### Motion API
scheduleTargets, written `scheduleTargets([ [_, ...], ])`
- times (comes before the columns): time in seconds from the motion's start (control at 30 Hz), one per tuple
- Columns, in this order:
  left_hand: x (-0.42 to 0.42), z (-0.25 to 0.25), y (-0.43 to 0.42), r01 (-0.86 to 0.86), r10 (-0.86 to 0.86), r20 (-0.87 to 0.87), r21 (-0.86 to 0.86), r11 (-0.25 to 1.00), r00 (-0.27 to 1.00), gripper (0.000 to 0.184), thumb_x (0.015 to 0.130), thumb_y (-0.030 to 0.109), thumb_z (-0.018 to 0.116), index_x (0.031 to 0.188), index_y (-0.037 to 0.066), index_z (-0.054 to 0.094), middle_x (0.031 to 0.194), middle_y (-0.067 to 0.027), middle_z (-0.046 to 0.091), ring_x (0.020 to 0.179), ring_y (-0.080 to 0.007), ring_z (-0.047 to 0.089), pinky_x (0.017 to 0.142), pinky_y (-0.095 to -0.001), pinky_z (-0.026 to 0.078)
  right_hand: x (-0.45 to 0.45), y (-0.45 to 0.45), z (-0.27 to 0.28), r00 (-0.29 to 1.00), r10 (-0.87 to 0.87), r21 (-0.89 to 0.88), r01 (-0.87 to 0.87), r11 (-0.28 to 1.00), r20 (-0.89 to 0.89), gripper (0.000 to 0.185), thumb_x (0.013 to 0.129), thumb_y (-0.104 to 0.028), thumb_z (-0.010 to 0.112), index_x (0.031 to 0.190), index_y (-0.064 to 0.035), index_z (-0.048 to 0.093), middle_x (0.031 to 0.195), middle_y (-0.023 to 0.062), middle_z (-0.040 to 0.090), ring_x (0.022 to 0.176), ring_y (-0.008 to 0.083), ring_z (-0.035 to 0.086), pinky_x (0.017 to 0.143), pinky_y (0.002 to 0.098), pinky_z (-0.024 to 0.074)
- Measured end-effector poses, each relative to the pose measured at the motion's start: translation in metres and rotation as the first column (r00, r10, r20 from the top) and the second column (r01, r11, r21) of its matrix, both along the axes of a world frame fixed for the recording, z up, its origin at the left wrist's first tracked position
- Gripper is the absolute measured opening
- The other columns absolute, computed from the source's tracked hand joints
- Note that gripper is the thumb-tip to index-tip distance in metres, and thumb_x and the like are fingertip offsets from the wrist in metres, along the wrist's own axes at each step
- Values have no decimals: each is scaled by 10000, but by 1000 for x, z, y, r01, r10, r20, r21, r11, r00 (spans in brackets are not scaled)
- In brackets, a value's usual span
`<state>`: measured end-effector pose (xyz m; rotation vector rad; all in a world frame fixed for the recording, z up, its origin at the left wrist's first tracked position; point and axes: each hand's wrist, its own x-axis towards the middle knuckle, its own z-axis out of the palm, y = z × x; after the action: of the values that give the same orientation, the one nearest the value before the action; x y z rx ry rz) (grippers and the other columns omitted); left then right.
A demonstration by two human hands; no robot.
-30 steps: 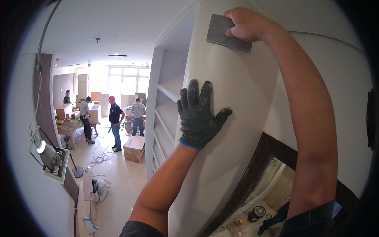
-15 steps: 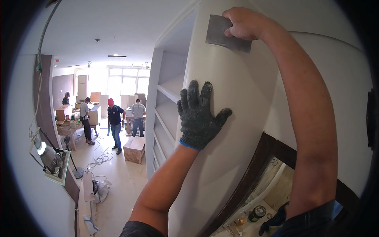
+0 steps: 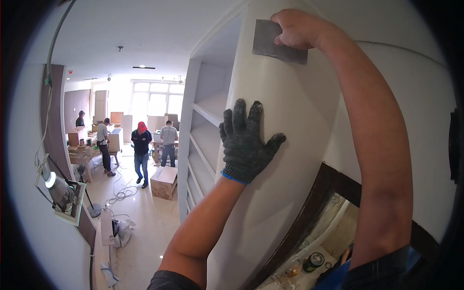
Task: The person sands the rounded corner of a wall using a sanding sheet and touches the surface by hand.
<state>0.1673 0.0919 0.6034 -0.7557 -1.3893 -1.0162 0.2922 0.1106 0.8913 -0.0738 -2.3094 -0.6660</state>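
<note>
My left hand (image 3: 247,145), in a dark knitted glove with a blue cuff edge, lies flat with spread fingers on a pale curved panel (image 3: 280,101). Above it, my bare right hand (image 3: 297,30) grips a thin grey rectangular scraper blade (image 3: 270,41), which rests against the upper part of the same panel. To the left of the panel are white open shelves (image 3: 205,113). A dark brown frame (image 3: 333,186) stands below my right forearm.
A work lamp (image 3: 59,191) hangs at the left. Several people stand further back, one in a red cap (image 3: 141,140). A wooden box (image 3: 164,182) and coiled cables (image 3: 121,193) are on the floor. A dark can (image 3: 313,261) shows through the framed opening.
The person in the red cap has turned and stepped toward the camera. Someone partly visible at the lower right has shifted. My hands have hardly moved, with the blade still in my right hand.
</note>
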Motion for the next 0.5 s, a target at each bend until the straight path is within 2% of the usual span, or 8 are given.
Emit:
scheduleTargets([
  [0.2, 3, 1, -3, -6, 6, 13, -12, 1000, 1000, 929, 790, 507, 879, 1488, 14, 515, 1521, -355, 427, 1372, -562, 432, 1120, -656, 386, 2, -1, -1, 1000, 1, 27, -1, 1000, -7, 501, 940, -136, 756, 1403, 10, 630, 1279, 219, 723, 1190, 371, 685, 1011, 469, 534],
  [0.3, 3, 0, -1, -7, 7, 17, -10, 1000, 1000, 927, 789, 502, 879, 1485, 9, 517, 1519, -358, 428, 1371, -565, 435, 1125, -653, 383, 0, 2, 3, 1000, 19, -22, -19, 1000, 1, 503, 944, -135, 754, 1410, 5, 627, 1286, 220, 720, 1172, 369, 692, 1007, 472, 536],
  [0.4, 2, 0, -1, 3, -3, 12, -10, 1000, 1000, 931, 785, 503, 880, 1485, 9, 517, 1516, -358, 434, 1375, -571, 430, 1131, -650, 380, -12, 16, 0, 982, 113, 88, -101, 991, -148, 475, 962, -148, 734, 1402, 1, 635, 1261, 224, 729, 1148, 369, 703, 988, 474, 544],
  [0.5, 5, 1, -5, 7, -7, 31, -23, 1000, 1000, 933, 787, 507, 877, 1487, 5, 517, 1504, -348, 452, 1380, -563, 433, 1133, -647, 381, 5, 2, -15, 966, 191, -117, -214, 970, -175, 427, 974, -132, 698, 1385, -22, 662, 1263, 210, 732, 1135, 379, 707, 975, 477, 553],
])
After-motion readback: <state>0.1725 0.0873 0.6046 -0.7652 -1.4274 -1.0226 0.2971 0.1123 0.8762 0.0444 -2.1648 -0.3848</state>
